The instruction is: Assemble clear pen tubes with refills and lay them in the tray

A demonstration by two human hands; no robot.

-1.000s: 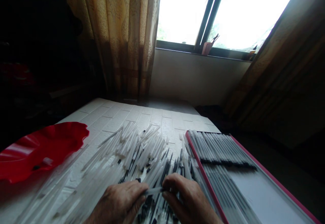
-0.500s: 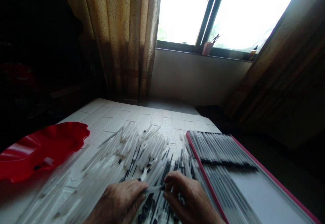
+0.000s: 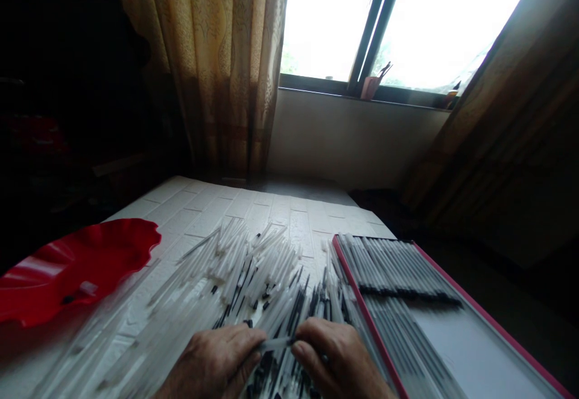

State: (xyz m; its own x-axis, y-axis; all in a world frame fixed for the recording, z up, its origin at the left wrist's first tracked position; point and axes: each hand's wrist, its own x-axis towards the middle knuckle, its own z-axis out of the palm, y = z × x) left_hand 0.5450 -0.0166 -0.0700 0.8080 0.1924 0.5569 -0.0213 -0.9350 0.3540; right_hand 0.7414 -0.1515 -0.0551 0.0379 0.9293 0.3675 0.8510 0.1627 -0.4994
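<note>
My left hand (image 3: 212,363) and my right hand (image 3: 337,360) meet at the bottom middle of the view. Together they pinch one thin translucent tube (image 3: 277,344), held level between the fingertips of both hands. Under them lies a big loose pile of white tubes and black-tipped pen refills (image 3: 244,278) spread over the white brick-patterned table (image 3: 271,209). Right of my hands a flat tray with a red rim (image 3: 357,293) holds assembled refills laid side by side in rows.
A red wavy-edged plastic dish (image 3: 76,266) with a small piece in it sits at the left. Beyond the table hang a yellow curtain (image 3: 217,67) and a bright window (image 3: 398,19), with a small pot on the sill. Dark furniture fills the far left.
Both hands keep pinching the same tube and have slipped slightly lower in the view. The pile, tray and dish have not moved.
</note>
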